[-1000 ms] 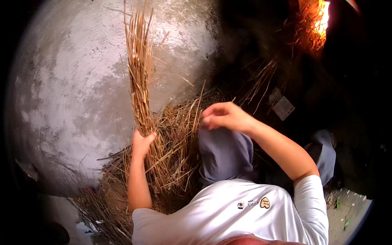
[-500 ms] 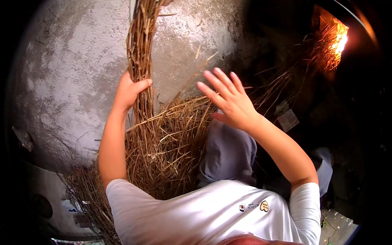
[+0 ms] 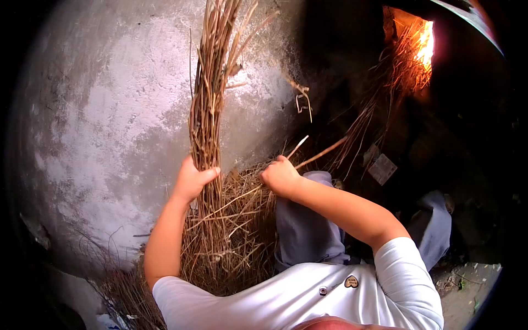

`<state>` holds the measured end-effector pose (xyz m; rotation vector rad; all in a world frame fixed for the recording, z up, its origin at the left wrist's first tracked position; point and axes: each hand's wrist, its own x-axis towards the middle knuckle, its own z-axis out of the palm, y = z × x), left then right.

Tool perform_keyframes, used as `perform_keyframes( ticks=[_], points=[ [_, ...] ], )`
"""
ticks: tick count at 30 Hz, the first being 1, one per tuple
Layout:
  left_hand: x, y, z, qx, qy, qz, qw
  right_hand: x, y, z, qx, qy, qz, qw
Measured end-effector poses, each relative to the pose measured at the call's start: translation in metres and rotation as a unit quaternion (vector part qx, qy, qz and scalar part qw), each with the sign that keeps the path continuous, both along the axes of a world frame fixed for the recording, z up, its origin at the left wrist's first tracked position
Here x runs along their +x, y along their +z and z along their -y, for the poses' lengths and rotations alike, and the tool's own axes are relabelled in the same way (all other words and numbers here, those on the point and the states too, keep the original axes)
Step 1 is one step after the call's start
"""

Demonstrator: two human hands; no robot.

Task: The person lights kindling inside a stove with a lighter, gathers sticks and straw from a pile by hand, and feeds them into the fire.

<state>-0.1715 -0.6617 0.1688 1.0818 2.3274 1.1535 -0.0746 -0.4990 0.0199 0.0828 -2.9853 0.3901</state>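
A tall upright bundle of dry brown stalks (image 3: pixel 206 104) stands against the pale wall, and my left hand (image 3: pixel 193 180) is wrapped round its lower part, thumb across the front. My right hand (image 3: pixel 280 177) is closed in a fist above my knee, gripping thin dry stalks (image 3: pixel 298 146) whose ends stick out past the fingers. Exactly how many it holds is hidden. Below both hands lies a heap of straw and twigs (image 3: pixel 236 236), spreading over the floor between the wall and my leg.
A fire (image 3: pixel 424 47) burns in an opening at the upper right, with long stalks (image 3: pixel 404 66) reaching out of it. A pale flat scrap (image 3: pixel 381 169) lies on the dark floor. The rough grey wall (image 3: pixel 126 110) rises at the left. My bent knees (image 3: pixel 308 231) are below.
My right hand was open with fingers spread; now it has come down and closed on thin stalks. My left hand still grips the bundle. The camera view has shifted.
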Motion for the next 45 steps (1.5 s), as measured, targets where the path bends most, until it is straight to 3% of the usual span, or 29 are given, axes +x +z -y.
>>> perform_keyframes(
  ticks=[1, 3, 4, 6, 9, 11, 13, 15, 18, 22, 27, 31, 34, 36, 39, 43, 45],
  points=[
    [-0.001, -0.005, 0.004, -0.009, 0.021, 0.032, 0.999, -0.001, 0.002, -0.002, -0.001, -0.002, 0.001, 1.000],
    [0.000, -0.016, 0.008, -0.025, 0.022, 0.056, 0.998, -0.005, 0.006, -0.009, 0.028, -0.016, -0.203, 0.979],
    [-0.002, -0.025, 0.011, -0.026, 0.013, 0.067, 0.997, -0.005, 0.014, -0.011, 0.026, -0.020, -0.201, 0.979],
    [0.005, -0.035, 0.011, -0.038, 0.009, 0.101, 0.994, -0.001, 0.040, -0.011, 0.041, -0.015, -0.309, 0.950],
    [0.016, -0.053, 0.009, -0.023, -0.020, 0.090, 0.995, 0.007, 0.059, -0.002, 0.113, -0.046, -0.278, 0.953],
    [0.015, -0.064, 0.013, -0.048, -0.007, 0.131, 0.990, 0.004, 0.048, 0.003, 0.088, -0.060, -0.274, 0.956],
    [0.025, -0.078, 0.009, 0.031, -0.012, 0.144, 0.989, 0.007, 0.041, 0.007, 0.058, -0.096, -0.342, 0.933],
    [0.019, -0.102, 0.008, 0.032, -0.062, 0.061, 0.996, 0.010, 0.035, 0.010, 0.057, -0.094, -0.300, 0.948],
    [0.040, -0.114, -0.001, 0.075, -0.032, 0.021, 0.996, 0.018, 0.031, 0.009, 0.078, -0.093, -0.265, 0.957],
    [0.049, -0.118, -0.010, 0.037, -0.028, -0.043, 0.998, 0.019, 0.017, 0.006, 0.032, -0.093, -0.275, 0.956],
    [0.041, -0.130, -0.018, -0.008, -0.023, -0.036, 0.999, 0.017, -0.003, -0.002, 0.011, -0.098, -0.298, 0.949],
    [0.043, -0.127, -0.024, 0.010, -0.025, -0.023, 0.999, 0.021, -0.011, -0.021, -0.018, -0.038, -0.343, 0.938],
    [0.035, -0.121, -0.019, -0.006, -0.040, -0.012, 0.999, 0.043, -0.006, -0.047, -0.126, 0.057, -0.340, 0.930],
    [0.026, -0.120, -0.010, -0.011, -0.043, -0.024, 0.999, 0.063, 0.002, -0.071, -0.087, 0.069, -0.396, 0.911],
    [-0.001, -0.116, 0.012, -0.072, 0.001, 0.085, 0.994, 0.099, 0.024, -0.117, 0.023, 0.030, -0.459, 0.888],
    [0.021, -0.093, 0.015, -0.032, 0.000, 0.113, 0.993, 0.126, 0.039, -0.170, 0.139, -0.139, -0.347, 0.917],
    [0.019, -0.099, 0.022, -0.090, -0.065, 0.158, 0.981, 0.123, 0.050, -0.187, 0.164, -0.184, -0.319, 0.915]
  ],
)
